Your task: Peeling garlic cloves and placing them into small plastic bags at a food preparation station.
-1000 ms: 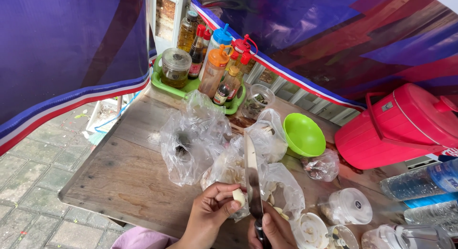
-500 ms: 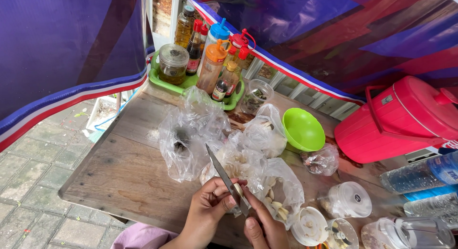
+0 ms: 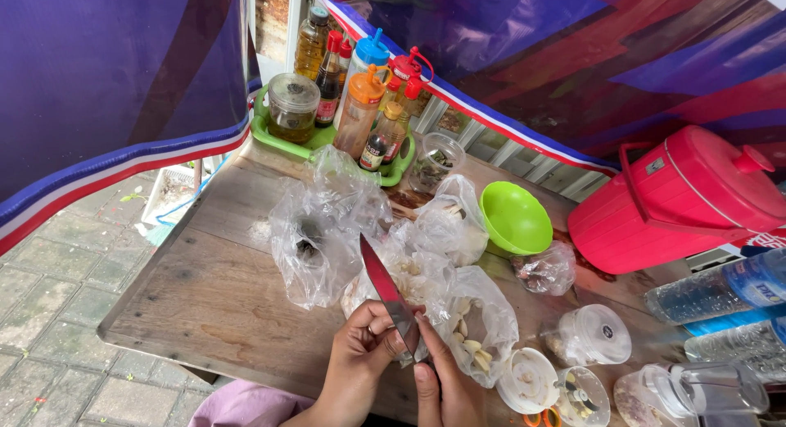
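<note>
My right hand [image 3: 442,386] grips the knife [image 3: 389,292], blade slanting far-left, against something small pinched in my left hand [image 3: 360,353], for peeling over the near clove-filled plastic bag [image 3: 483,329].

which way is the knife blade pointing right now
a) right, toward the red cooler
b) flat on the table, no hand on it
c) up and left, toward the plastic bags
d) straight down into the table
c: the knife rises from between the left hand and right hand, its tip slanting up-left over the clear plastic bags.
</note>
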